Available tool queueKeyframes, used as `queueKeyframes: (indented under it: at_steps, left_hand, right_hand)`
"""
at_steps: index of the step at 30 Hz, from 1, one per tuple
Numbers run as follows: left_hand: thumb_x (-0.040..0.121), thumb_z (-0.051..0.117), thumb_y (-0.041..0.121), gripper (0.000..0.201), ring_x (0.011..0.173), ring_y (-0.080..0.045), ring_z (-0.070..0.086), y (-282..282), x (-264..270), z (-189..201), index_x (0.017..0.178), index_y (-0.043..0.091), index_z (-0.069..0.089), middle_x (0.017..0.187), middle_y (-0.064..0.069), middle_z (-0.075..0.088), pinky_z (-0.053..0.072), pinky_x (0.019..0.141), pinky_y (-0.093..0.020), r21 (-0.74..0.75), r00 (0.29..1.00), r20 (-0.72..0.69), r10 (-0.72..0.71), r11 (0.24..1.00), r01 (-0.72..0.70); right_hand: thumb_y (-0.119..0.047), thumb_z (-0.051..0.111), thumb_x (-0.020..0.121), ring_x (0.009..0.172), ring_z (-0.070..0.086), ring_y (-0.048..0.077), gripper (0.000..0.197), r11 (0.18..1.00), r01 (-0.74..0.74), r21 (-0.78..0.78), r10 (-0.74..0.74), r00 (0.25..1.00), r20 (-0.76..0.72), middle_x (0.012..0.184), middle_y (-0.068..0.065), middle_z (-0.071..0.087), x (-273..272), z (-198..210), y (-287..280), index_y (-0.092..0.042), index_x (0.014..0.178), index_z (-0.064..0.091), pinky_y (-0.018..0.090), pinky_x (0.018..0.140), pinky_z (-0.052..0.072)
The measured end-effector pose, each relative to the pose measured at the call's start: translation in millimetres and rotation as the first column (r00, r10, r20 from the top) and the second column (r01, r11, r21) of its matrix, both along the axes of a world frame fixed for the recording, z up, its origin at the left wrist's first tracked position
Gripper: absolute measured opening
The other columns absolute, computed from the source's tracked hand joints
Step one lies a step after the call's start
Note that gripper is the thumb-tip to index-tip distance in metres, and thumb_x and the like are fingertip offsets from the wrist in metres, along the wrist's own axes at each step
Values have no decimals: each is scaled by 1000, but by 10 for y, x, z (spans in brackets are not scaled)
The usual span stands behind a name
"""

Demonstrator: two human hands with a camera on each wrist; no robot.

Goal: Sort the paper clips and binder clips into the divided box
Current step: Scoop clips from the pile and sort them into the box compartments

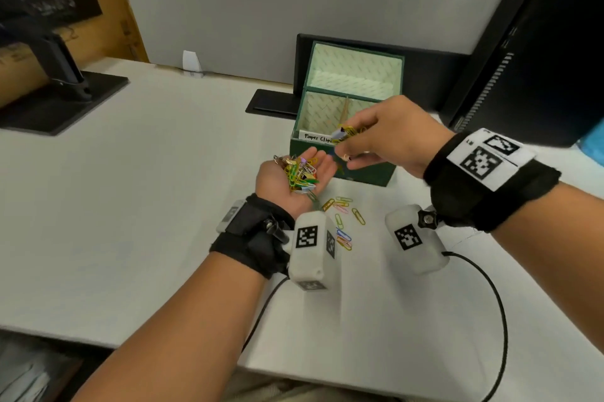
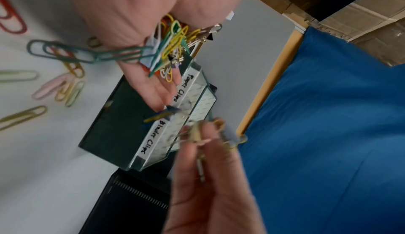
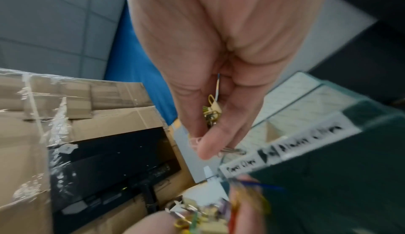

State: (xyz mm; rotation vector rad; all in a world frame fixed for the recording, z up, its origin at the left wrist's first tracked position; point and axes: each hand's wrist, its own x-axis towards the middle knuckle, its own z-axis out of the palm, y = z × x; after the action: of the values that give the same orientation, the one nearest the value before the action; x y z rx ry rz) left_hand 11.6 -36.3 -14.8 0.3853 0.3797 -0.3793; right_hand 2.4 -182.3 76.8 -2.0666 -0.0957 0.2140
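Observation:
My left hand (image 1: 313, 166) lies palm up with straight fingers and carries a tangled pile of coloured paper clips and binder clips (image 1: 299, 173), also seen as the pile (image 2: 173, 43) in the left wrist view. Just right of it, my right hand (image 1: 349, 143) pinches a small bunch of clips (image 1: 346, 133) over the front rim of the green divided box (image 1: 369, 169). The bunch (image 3: 212, 111) shows a cream binder clip and a yellow paper clip. The box's front labels (image 2: 153, 133) read "Paper Clips" and "Binder Clips". Several loose paper clips (image 1: 343, 218) lie on the white table.
A monitor stand (image 1: 65, 97) sits at the far left and a black computer tower (image 1: 539, 42) at the right. A flat black tray (image 1: 271, 104) lies behind the box. Wrist-camera cables (image 1: 490, 303) trail over the table's near edge.

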Motion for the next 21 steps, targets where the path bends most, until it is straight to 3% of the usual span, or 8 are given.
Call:
queueKeyframes:
  at_steps: [3,5,7,10,13,17,19,21]
  left_hand:
    - [98,25,20,45,70,-34,67,-107,-47,-49,100,-6,62,88,-23,67,57,59,-46,-73,998,51,-44,996,48]
    - [96,27,16,42,68,-37,68,-149,-86,-82,95,-4,64,87,-25,69,56,64,-52,-108,996,70,-46,993,54]
    - [96,27,14,39,73,-36,68,-178,-112,-110,98,2,64,90,-21,69,57,61,-52,-91,997,66,-38,995,44]
    - [95,27,16,37,85,-32,64,-165,-116,-157,101,8,62,97,-18,65,56,69,-49,-85,997,80,-24,996,31]
    - [95,28,14,34,75,-30,66,-109,-116,-155,96,6,61,90,-17,63,57,70,-43,-155,995,99,-9,988,25]
    - [96,28,10,36,80,-33,64,5,-67,-82,91,-4,60,85,-21,63,59,68,-50,-184,996,87,5,983,11]
    - [100,27,16,39,84,-33,61,69,-26,-62,96,-4,59,90,-22,62,55,74,-51,-141,999,40,6,990,0]
    - [101,27,18,40,82,-33,63,141,7,-54,97,-5,60,89,-21,63,51,75,-47,-144,1000,14,24,989,-22]
  right_hand:
    - [-4,78,77,67,72,14,17,972,-108,-211,128,988,82,81,7,75,-41,125,148,-9,93,76,20,61,59]
    - [-13,77,79,66,66,7,15,806,-152,-573,284,947,148,82,-5,73,-60,79,258,-21,91,78,11,51,48]
    - [-15,73,81,73,60,4,20,670,-170,-723,385,912,142,88,-9,71,-84,-19,353,-25,97,77,10,54,44]
    - [-19,76,79,88,60,5,34,671,-226,-706,431,894,123,103,-8,71,-68,-136,415,-27,111,73,10,63,42]
    - [-28,78,79,94,63,5,48,735,-280,-618,419,904,88,108,-12,66,-72,-114,400,-30,125,64,15,72,48]
    - [-48,68,83,91,60,6,31,810,-86,-579,303,908,289,102,-14,66,-83,10,223,-32,111,66,22,75,44]
    - [-55,67,80,86,59,8,36,761,-75,-644,294,925,240,97,-11,65,-94,15,96,-30,106,63,25,71,46]
    - [-63,72,69,92,57,10,64,616,-202,-761,309,951,-1,109,-11,59,-136,-120,-24,-31,121,53,27,78,47]
